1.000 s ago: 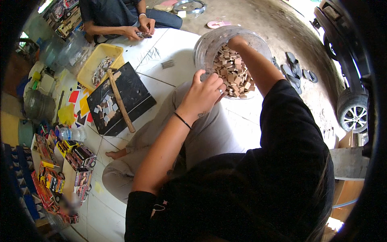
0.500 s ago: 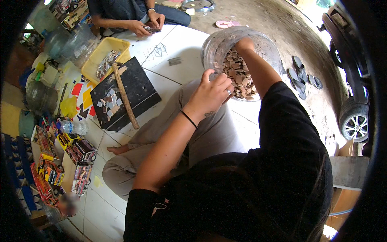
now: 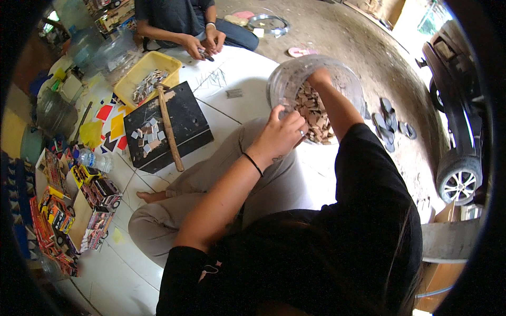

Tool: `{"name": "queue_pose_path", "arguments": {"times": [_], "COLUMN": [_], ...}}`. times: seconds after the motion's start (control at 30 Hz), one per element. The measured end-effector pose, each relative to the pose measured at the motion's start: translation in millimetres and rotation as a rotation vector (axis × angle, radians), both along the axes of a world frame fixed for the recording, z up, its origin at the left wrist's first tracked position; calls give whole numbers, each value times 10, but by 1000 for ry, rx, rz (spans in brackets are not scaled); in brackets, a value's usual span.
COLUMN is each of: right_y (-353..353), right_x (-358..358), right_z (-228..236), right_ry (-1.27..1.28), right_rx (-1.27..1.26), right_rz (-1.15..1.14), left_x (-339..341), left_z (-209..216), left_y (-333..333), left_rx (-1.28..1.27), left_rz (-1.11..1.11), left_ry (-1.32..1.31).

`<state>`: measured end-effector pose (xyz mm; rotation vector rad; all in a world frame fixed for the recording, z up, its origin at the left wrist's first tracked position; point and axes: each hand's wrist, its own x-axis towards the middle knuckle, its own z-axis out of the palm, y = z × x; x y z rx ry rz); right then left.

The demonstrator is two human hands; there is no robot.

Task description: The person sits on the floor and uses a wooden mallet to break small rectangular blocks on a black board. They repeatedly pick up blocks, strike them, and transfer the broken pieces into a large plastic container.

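Observation:
A large clear plastic tub (image 3: 283, 84) lies tipped toward me beyond my knee, with many small brown wooden pieces (image 3: 314, 113) heaped in it. My left hand (image 3: 283, 129), with a ring and a black wristband, is closed on the tub's near rim. Deep inside the tub is my right hand (image 3: 319, 78), close to the far side of the heap; its fingers are hidden. To my left stands a black block (image 3: 184, 124), bearing a wooden-handled hammer (image 3: 168, 126) and several small grey and tan pieces (image 3: 148, 136).
A yellow basin (image 3: 171, 62) of small pieces stands behind the block. Opposite, a person's hands (image 3: 211, 45) hold a small dark tool. Toy trucks (image 3: 100, 189) and a plastic bottle (image 3: 95, 159) sit at left. Sandals (image 3: 387, 121) and a vehicle wheel (image 3: 458, 179) are at right.
The view has shifted slightly, so the scene sits lower. My left hand stays on the tub's rim and my right hand stays inside it.

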<state>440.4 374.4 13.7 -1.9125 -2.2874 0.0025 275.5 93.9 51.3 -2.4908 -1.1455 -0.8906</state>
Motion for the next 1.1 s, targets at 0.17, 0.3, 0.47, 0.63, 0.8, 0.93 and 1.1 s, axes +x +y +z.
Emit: {"name": "queue_pose_path", "arguments": {"times": [0.17, 0.3, 0.47, 0.63, 0.8, 0.93, 1.1], "right_y": [-146, -431, -947, -972, -875, -872, -844], "right_x": [39, 167, 229, 235, 375, 419, 263], "right_z": [12, 295, 577, 682, 690, 657, 508], "right_ry": [368, 856, 1055, 249, 140, -108, -527], "right_rx": [66, -494, -877, -608, -514, -401, -338], "right_rz": [141, -186, -270, 53, 400, 524, 435], "left_x": [-15, -2, -6, -2, 8, 4, 7], "left_z": [-2, -46, -34, -31, -56, -37, -7], "left_y": [0, -7, -23, -31, -25, -27, -46], "left_rx": [29, 40, 54, 33, 49, 28, 37], "left_rz": [-26, -20, -8, 1, 6, 6, 10], "left_ry": [4, 20, 35, 52, 35, 53, 58]}}
